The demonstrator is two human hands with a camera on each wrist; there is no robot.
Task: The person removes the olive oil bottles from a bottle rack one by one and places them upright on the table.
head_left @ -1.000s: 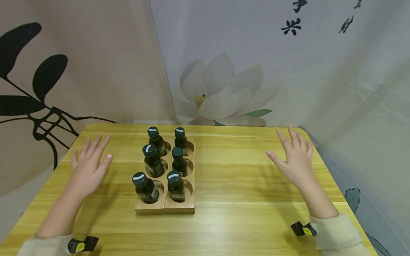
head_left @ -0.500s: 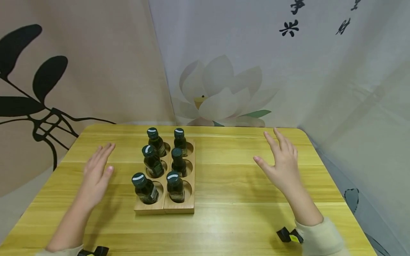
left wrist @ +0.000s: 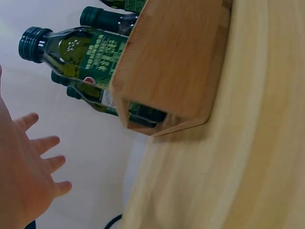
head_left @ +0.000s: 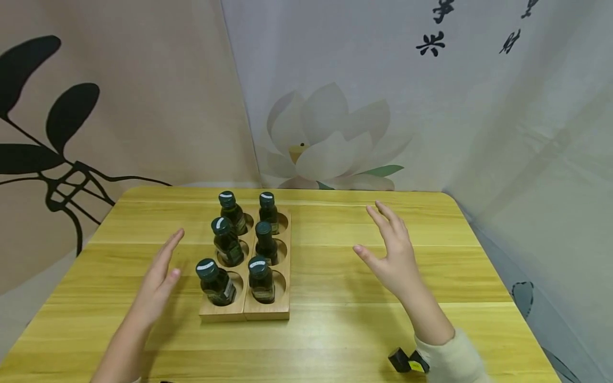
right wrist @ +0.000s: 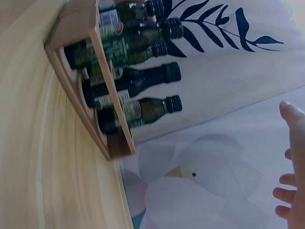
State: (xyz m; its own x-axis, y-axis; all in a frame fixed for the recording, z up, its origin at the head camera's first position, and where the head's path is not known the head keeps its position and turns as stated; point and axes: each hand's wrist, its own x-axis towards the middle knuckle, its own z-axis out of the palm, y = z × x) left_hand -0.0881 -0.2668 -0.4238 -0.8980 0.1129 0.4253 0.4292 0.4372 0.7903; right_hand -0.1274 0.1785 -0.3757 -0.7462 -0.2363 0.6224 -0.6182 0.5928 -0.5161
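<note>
Small dark green glass bottles with green caps stand in two rows in a wooden rack [head_left: 268,313] left of the table's middle. One front bottle [head_left: 217,283] leans a little in its hole; beside it is another front bottle [head_left: 262,282]. My left hand [head_left: 155,282] hovers left of the rack, fingers extended, touching nothing. Well to the right of the rack, my right hand [head_left: 395,260] is held above the table with its fingers spread and relaxed, holding nothing. The left wrist view shows green labels on a bottle [left wrist: 78,52]; in the right wrist view a slimmer-necked bottle [right wrist: 138,81] stands among the others.
The wooden table [head_left: 335,340] has rounded back corners. Behind it hangs a pale curtain [head_left: 479,117] printed with a white lotus, dark leaves and black characters. A black strap device [head_left: 407,361] is at my right wrist.
Both hands have moved inward toward the rack, the right one farther. My left hand has turned more edge-on and come slightly nearer my body. The bottles and rack have stayed in place.
</note>
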